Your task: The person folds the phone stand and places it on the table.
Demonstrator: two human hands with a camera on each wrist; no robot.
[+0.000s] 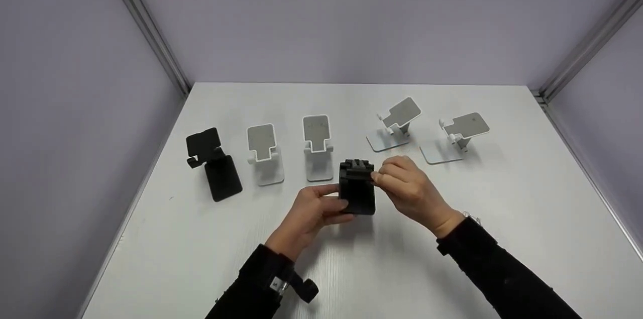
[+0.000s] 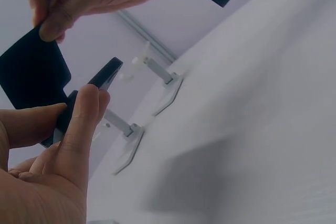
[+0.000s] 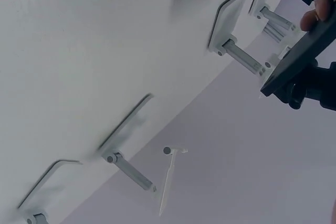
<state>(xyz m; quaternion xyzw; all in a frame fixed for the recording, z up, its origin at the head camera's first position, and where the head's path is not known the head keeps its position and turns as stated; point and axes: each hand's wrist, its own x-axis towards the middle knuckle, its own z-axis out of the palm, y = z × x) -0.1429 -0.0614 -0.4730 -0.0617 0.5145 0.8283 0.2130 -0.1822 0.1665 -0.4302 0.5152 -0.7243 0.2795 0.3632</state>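
A black folding phone stand [image 1: 360,198] is held up over the middle of the table, partly folded. My left hand [image 1: 316,208] grips it from the left side, thumb on the front and fingers behind. With thumb and fingertips, my right hand [image 1: 412,191] pinches the edge of its upper part from the right. In the left wrist view, the stand's wide plate [image 2: 34,72] tilts away from the part between the left thumb and fingers. The right wrist view shows the black stand [image 3: 304,51] edge-on, with fingertips at its top.
Another black phone stand [image 1: 223,178] stands unfolded at the left of the white table [image 1: 166,258]. Several white phone stands are lined up behind the hands, among them one in the middle [image 1: 317,133] and one at the far right [image 1: 467,125]. Panels [image 1: 321,17] enclose the table.
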